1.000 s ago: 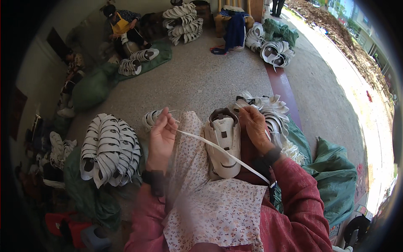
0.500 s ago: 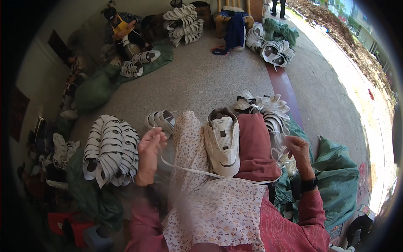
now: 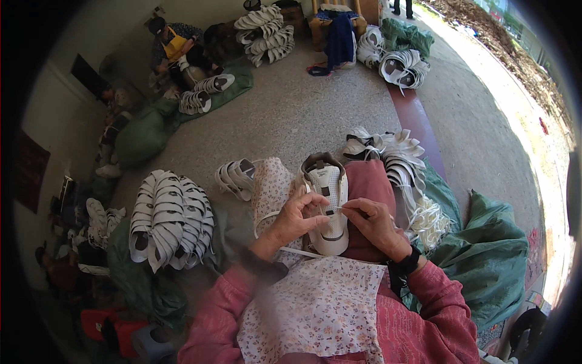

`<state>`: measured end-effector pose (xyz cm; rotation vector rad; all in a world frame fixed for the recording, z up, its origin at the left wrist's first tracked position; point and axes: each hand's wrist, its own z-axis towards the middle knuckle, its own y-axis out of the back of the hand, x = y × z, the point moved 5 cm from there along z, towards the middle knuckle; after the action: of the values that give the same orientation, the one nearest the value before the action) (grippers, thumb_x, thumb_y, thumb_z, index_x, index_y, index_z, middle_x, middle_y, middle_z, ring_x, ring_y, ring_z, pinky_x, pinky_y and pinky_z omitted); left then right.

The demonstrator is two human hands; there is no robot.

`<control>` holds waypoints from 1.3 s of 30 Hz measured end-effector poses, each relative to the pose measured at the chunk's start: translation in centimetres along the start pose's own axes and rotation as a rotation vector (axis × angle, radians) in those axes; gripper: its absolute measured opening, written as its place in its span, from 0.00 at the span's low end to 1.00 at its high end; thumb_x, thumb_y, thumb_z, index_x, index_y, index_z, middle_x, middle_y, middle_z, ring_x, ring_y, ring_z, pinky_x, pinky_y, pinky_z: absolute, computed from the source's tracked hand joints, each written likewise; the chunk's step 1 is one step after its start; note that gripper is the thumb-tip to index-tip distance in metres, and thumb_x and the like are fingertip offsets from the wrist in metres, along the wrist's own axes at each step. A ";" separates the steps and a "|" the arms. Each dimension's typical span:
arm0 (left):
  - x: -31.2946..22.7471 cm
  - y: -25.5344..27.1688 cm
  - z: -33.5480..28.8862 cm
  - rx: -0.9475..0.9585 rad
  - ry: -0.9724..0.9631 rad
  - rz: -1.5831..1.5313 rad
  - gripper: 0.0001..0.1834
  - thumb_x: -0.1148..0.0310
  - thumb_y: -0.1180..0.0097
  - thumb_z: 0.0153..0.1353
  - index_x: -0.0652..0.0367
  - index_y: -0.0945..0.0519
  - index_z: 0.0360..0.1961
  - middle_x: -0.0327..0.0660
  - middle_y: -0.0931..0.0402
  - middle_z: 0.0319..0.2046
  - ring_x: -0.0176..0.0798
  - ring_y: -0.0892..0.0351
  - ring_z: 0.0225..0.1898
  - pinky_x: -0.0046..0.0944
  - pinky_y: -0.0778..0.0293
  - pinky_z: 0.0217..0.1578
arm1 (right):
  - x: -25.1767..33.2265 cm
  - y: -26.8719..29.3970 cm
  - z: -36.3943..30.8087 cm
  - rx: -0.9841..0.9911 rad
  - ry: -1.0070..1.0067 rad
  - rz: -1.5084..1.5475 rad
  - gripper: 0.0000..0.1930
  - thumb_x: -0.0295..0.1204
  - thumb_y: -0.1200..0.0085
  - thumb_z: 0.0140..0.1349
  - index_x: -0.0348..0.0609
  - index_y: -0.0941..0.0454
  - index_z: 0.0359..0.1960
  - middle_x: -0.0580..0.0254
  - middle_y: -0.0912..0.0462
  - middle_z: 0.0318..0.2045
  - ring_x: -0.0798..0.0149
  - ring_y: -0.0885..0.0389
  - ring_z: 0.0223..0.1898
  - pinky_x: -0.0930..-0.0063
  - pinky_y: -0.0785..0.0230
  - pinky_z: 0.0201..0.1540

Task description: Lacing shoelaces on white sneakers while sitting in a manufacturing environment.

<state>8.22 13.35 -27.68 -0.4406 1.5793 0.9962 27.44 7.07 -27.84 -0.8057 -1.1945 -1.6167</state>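
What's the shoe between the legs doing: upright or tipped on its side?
Upright: the shoe's brown-lined collar and perforated tongue face up toward the camera. Its sole is hidden.

The person's forearms rise from the lower edge and lean inward, elbows bent and spread wide. The left grip reaches up and to the right, its fingers curved and parted. Facing it, the right grip points left, thumb and forefinger pinched together, the other fingers folded behind. Both wrists sit lower than the fingertips, which are near one another but apart.
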 end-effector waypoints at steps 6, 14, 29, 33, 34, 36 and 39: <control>0.2 0.0 0.6 0.036 0.008 0.108 0.18 0.64 0.27 0.51 0.56 0.17 0.42 0.34 0.37 0.41 0.31 0.32 0.43 0.32 0.31 0.44 | -0.1 -0.9 -0.8 -0.004 0.144 -0.181 0.05 0.25 0.39 0.57 0.41 0.19 0.34 0.57 0.21 0.26 0.53 0.19 0.30 0.65 0.27 0.32; 0.2 -0.2 0.0 0.007 0.038 0.031 0.15 0.66 0.27 0.51 0.58 0.16 0.39 0.37 0.36 0.42 0.34 0.31 0.46 0.33 0.31 0.47 | 0.9 -1.3 -0.8 -0.032 0.329 -0.379 0.07 0.25 0.40 0.54 0.43 0.20 0.35 0.60 0.25 0.27 0.56 0.21 0.31 0.64 0.27 0.31; 1.5 -0.1 -0.1 -0.050 -0.068 -0.014 0.12 0.68 0.29 0.51 0.60 0.16 0.36 0.39 0.36 0.38 0.37 0.30 0.45 0.36 0.31 0.48 | 0.3 -0.7 0.9 0.161 0.219 -0.075 0.05 0.22 0.39 0.56 0.37 0.18 0.35 0.60 0.24 0.25 0.62 0.23 0.26 0.72 0.31 0.30; 1.0 -0.1 -0.2 -0.066 -0.133 0.046 0.11 0.69 0.29 0.52 0.60 0.16 0.35 0.37 0.37 0.36 0.36 0.32 0.42 0.35 0.32 0.45 | 0.0 -0.8 0.5 0.100 0.063 0.022 0.03 0.21 0.38 0.57 0.37 0.18 0.32 0.61 0.24 0.23 0.68 0.24 0.24 0.74 0.34 0.28; 1.2 -0.1 -0.2 -0.058 -0.114 0.019 0.10 0.69 0.29 0.52 0.60 0.16 0.35 0.36 0.37 0.36 0.36 0.33 0.41 0.34 0.33 0.45 | 0.0 -1.0 0.4 0.100 0.062 0.022 0.03 0.21 0.38 0.57 0.37 0.18 0.32 0.61 0.24 0.23 0.68 0.24 0.24 0.74 0.34 0.28; 1.5 -0.2 -0.2 -0.063 -0.146 0.004 0.10 0.70 0.30 0.52 0.60 0.16 0.34 0.36 0.37 0.36 0.36 0.34 0.41 0.34 0.34 0.45 | 0.3 -1.1 0.3 0.064 0.107 -0.032 0.04 0.20 0.39 0.56 0.37 0.18 0.33 0.61 0.25 0.23 0.66 0.25 0.23 0.74 0.34 0.27; 1.4 -0.1 -0.2 -0.059 -0.182 -0.004 0.09 0.71 0.30 0.52 0.60 0.16 0.33 0.36 0.37 0.35 0.36 0.35 0.41 0.34 0.36 0.47 | 0.8 -1.2 0.1 0.048 0.145 -0.053 0.04 0.20 0.39 0.56 0.38 0.18 0.33 0.61 0.25 0.23 0.64 0.24 0.23 0.73 0.33 0.27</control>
<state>7.81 13.48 -29.05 -0.3827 1.3886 1.0522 26.07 7.05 -27.54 -0.6202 -1.1556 -1.6536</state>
